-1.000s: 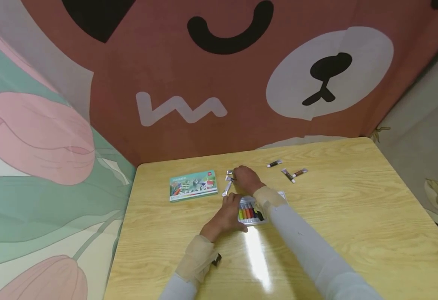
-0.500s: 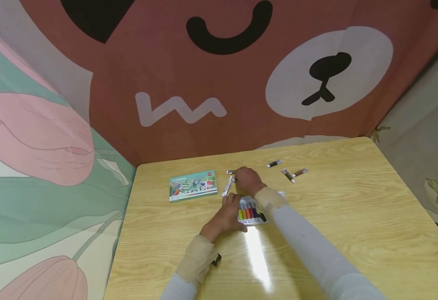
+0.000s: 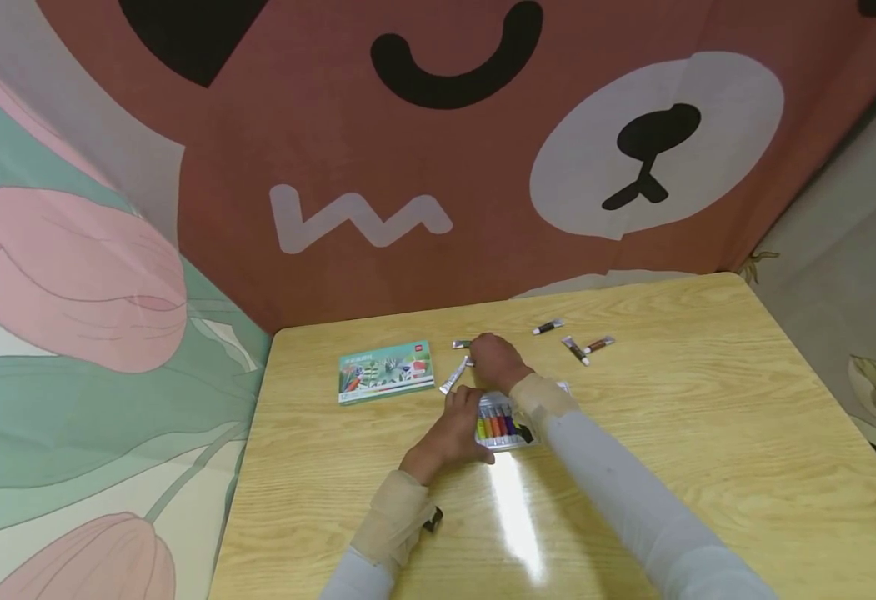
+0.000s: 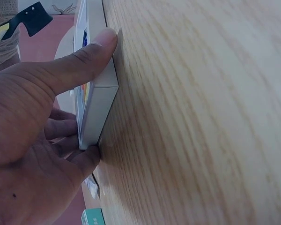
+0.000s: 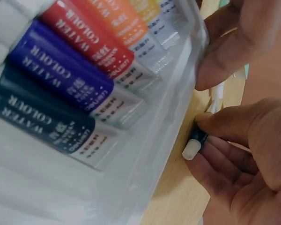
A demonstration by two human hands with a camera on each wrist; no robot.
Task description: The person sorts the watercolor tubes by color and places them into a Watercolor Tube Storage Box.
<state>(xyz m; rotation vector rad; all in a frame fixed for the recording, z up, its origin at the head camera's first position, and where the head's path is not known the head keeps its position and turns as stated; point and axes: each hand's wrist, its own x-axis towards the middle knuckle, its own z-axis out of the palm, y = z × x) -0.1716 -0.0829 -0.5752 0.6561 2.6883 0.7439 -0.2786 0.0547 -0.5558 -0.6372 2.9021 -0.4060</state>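
Note:
My left hand (image 3: 454, 429) grips the left end of a white tray (image 5: 51, 178). In the left wrist view its thumb lies along one side wall and its fingers reach round the corner. A row of watercolour tubes lies in the tray, among them yellow, orange, red (image 5: 96, 35), violet (image 5: 68, 65) and dark blue-green (image 5: 42, 110). Beyond the tray my right hand (image 3: 499, 362) pinches a dark paint tube (image 5: 200, 137) with a white cap between thumb and fingers, close over the table. Just left of that hand lie a white tube (image 3: 454, 377) and a green-banded tube (image 3: 461, 344).
A green illustrated paint box (image 3: 387, 372) lies flat to the left. Back right on the wooden table (image 3: 708, 433) are a black tube (image 3: 548, 327), a dark tube (image 3: 576, 351) and a brown tube (image 3: 599, 344). A patterned cloth (image 3: 347, 283) hangs behind.
My right hand has taken up the dark tube that lay beside its fingers. The white tube has turned and shifted slightly. My left hand and the tray have stayed in place.

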